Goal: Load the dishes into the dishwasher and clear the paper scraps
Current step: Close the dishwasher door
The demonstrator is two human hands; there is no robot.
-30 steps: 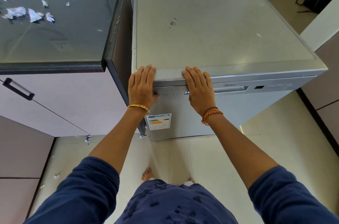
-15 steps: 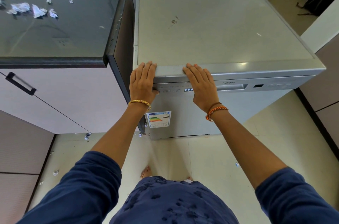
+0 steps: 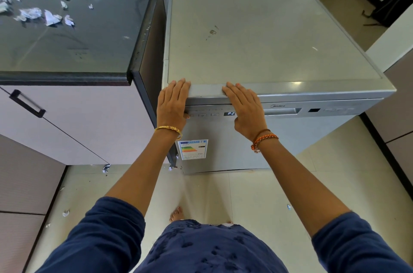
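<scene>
Big silver dishwasher (image 3: 268, 38) standing on the floor (image 3: 257, 194) with its door closed, just beside the dark table (image 3: 67, 45) on its left. Little display (image 3: 231, 113) on the front panel lit up. Left hand (image 3: 173, 103) flat on the front left corner, fingers straight and close together, thumb touching the button panel. Right hand (image 3: 245, 107) flat on the front edge too, fingers straight, holding nothing. Torn paper scraps (image 3: 33, 13) scattered on the far left of the table. A few tiny bits on the floor.
</scene>
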